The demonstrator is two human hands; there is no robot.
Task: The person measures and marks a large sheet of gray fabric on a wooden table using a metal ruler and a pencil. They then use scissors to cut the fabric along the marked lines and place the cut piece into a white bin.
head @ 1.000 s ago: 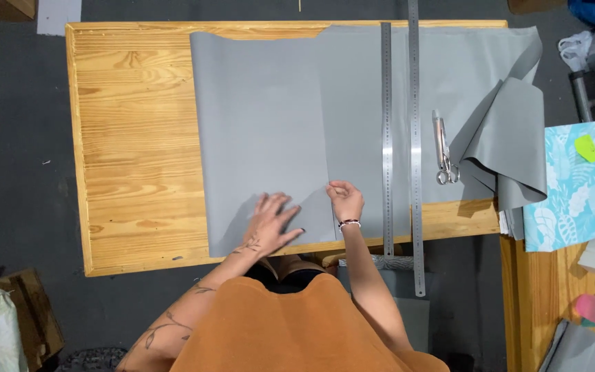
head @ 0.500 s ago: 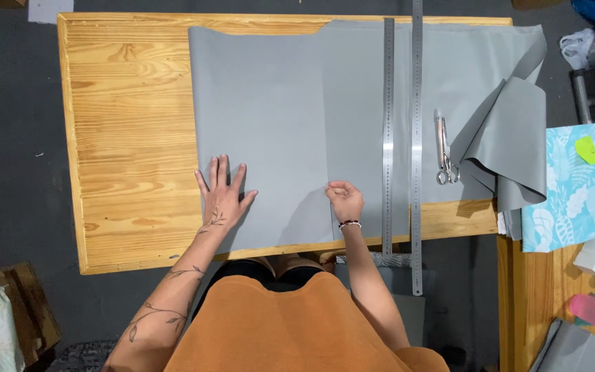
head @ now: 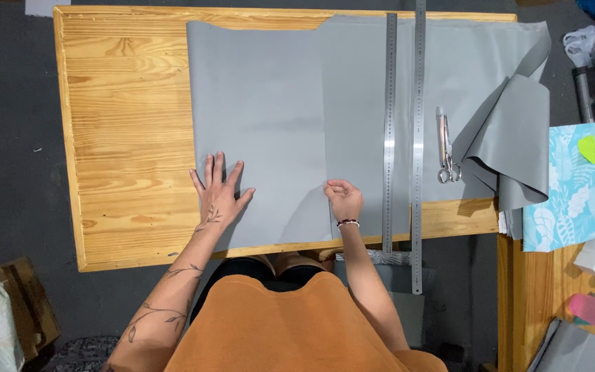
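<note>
A large grey sheet [head: 263, 117] lies flat on the wooden table [head: 125, 124], its top layer ending in a straight edge near the middle. My left hand [head: 218, 193] rests flat on the sheet near its left edge, fingers spread. My right hand [head: 343, 200] is curled, its fingertips pinching that straight edge of the grey sheet near the table's front. Two long metal rulers [head: 403, 124] lie side by side across the sheet just right of my right hand, reaching past the table's front edge.
Scissors [head: 445, 148] lie on the grey sheet right of the rulers. The sheet's far right end [head: 511, 138] is folded and hangs off the table. A blue leaf-patterned piece [head: 569, 186] and small items sit on a second table at the right.
My left hand slid left across the sheet from beside my right hand to the sheet's left edge. My right hand stayed on the straight edge.
</note>
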